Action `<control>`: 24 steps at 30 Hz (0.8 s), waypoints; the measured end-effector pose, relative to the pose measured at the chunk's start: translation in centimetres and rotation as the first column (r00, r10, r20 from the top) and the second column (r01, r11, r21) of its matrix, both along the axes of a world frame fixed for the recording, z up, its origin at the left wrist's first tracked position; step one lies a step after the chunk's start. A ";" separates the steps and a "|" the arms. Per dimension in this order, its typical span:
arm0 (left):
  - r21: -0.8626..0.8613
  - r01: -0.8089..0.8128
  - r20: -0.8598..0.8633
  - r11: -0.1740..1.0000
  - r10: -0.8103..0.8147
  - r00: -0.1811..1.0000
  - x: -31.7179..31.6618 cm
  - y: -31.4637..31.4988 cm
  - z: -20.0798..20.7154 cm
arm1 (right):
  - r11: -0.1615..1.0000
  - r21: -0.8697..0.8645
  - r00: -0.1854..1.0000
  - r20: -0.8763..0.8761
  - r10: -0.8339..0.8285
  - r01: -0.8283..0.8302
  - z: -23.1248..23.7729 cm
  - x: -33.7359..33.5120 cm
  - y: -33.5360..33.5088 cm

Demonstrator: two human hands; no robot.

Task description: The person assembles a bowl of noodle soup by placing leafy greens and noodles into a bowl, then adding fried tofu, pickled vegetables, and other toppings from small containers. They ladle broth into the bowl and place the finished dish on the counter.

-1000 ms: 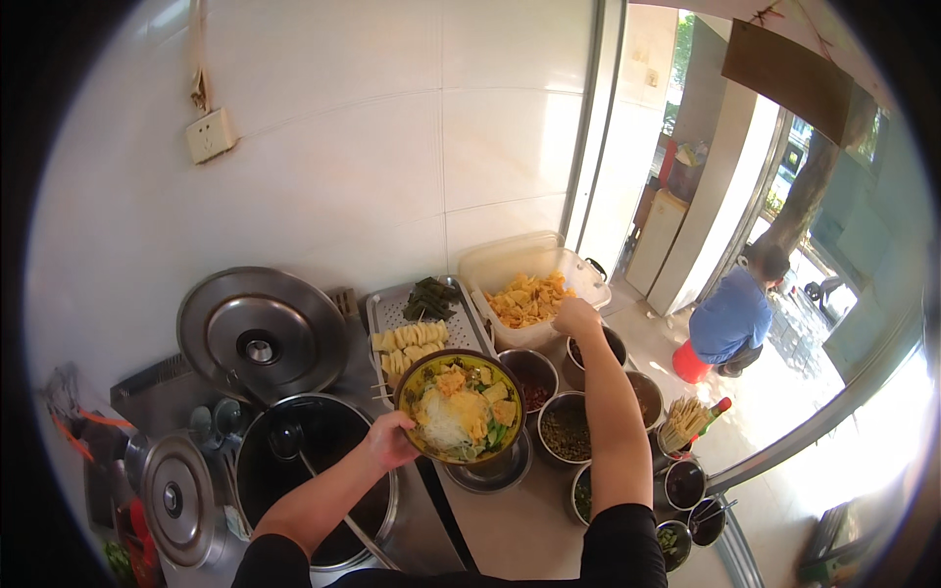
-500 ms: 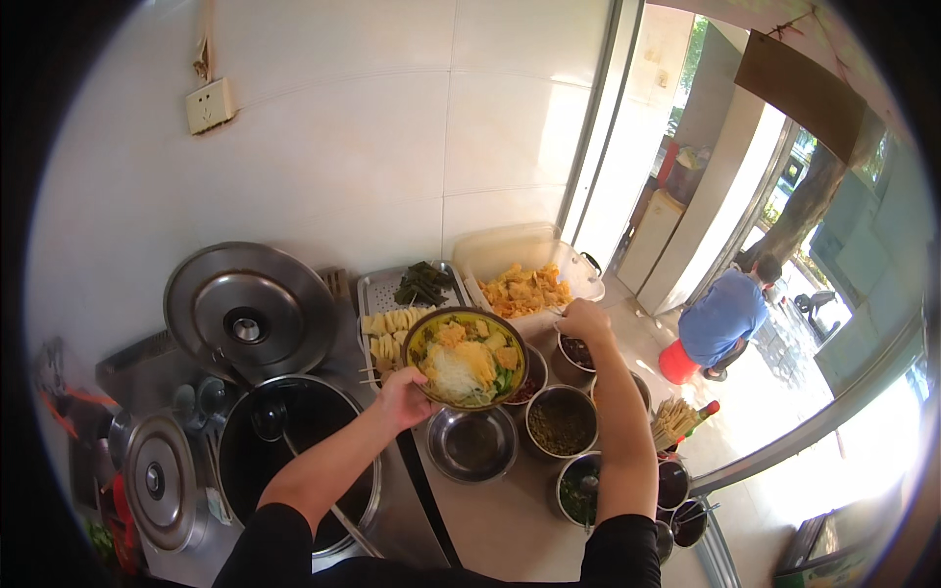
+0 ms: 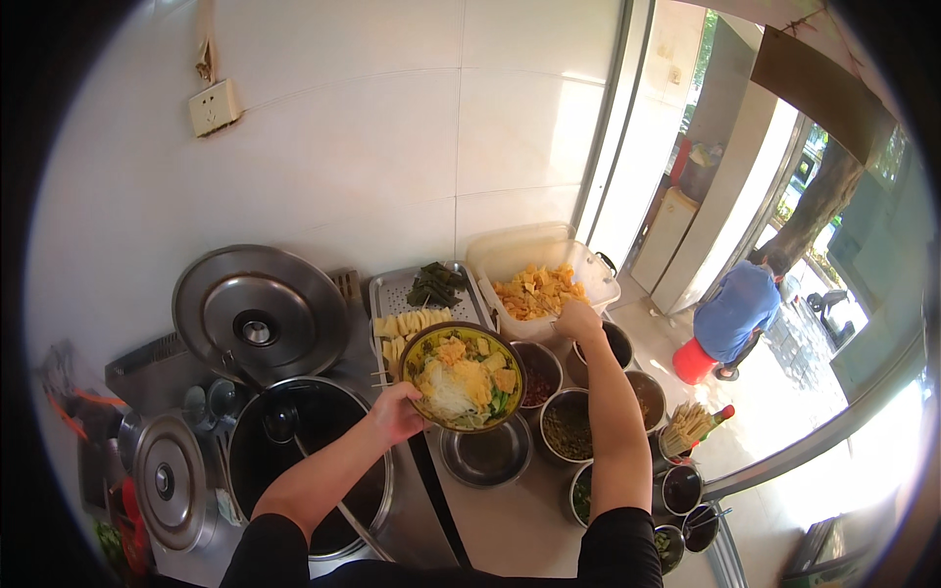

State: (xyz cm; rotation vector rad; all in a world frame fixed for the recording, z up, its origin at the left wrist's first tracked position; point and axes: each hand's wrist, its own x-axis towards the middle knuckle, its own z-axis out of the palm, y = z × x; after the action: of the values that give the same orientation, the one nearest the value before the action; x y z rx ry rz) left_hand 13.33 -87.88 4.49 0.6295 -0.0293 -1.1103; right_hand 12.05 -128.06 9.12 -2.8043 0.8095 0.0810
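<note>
My left hand (image 3: 400,414) grips the near-left rim of a yellow-patterned bowl (image 3: 421,351), tilted slightly toward me. White noodles (image 3: 443,388), green leaves and yellow-orange pieces fill it. My right arm reaches forward, and my right hand (image 3: 578,321) is closed at the near right corner of a clear plastic bin (image 3: 500,250). Orange crisp pieces (image 3: 541,291) lie in that bin. Whatever the right fingers hold is hidden. Just below this hand stands a steel pot (image 3: 615,345) with dark contents. Under the bowl sits a wide steel basin (image 3: 487,456).
At left, a ladle (image 3: 282,419) rests in a large dark pot (image 3: 388,490), with a big lid (image 3: 257,333) behind. A perforated tray (image 3: 390,294) holds dark green bundles and skewers. Several condiment pots (image 3: 567,428) stand at right. A person (image 3: 735,312) in blue sits beyond the counter.
The view has shifted slightly, so most things sit a little further right. The bowl is lower relative to the tray. My right hand has come nearer the bin's corner, still closed.
</note>
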 end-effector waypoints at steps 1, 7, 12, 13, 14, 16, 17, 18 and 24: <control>0.015 -0.017 -0.005 1.000 0.017 1.000 0.1 -0.2 0.2 | 1.000 0.010 1.000 0.002 -0.011 0.011 0.0 -0.7 -0.2; -0.004 -0.056 0.000 0.998 0.056 0.998 0.7 -2.1 1.7 | 0.969 0.170 0.905 0.415 0.092 -0.177 3.9 -8.8 1.1; -0.035 -0.079 -0.024 0.996 0.078 0.997 2.1 -4.3 1.6 | 0.863 0.410 0.913 0.388 0.126 -0.294 9.5 -18.0 3.9; -0.025 -0.083 -0.026 0.996 0.083 0.996 2.2 -4.8 1.6 | 0.838 0.462 0.932 0.334 0.137 -0.289 10.3 -19.3 4.4; -0.019 -0.085 -0.019 0.996 0.084 0.996 2.3 -5.1 1.5 | 0.855 0.394 0.918 0.342 0.203 -0.336 10.9 -20.3 5.0; -0.017 -0.085 -0.022 0.996 0.084 0.996 2.4 -5.7 1.6 | 0.877 0.268 0.893 0.329 0.307 -0.400 11.7 -21.9 5.9; -0.026 -0.086 -0.019 0.996 0.085 0.996 2.3 -5.8 1.6 | 0.879 0.271 0.884 0.374 0.280 -0.393 12.1 -22.7 6.1; -0.019 -0.082 -0.031 0.996 0.081 0.996 2.2 -5.8 1.6 | 0.880 0.274 0.871 0.419 0.255 -0.389 12.2 -23.4 6.1; -0.078 -0.070 -0.001 0.995 0.070 0.998 0.9 -4.4 1.2 | 0.942 0.309 0.925 0.380 0.004 -0.131 9.8 -25.0 0.6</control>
State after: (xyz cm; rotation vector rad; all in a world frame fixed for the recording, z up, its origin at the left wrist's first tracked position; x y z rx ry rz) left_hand 14.23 -92.24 5.67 0.5583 -0.0516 -1.0359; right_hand -12.92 -127.47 18.95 -2.4191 0.5459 -0.2779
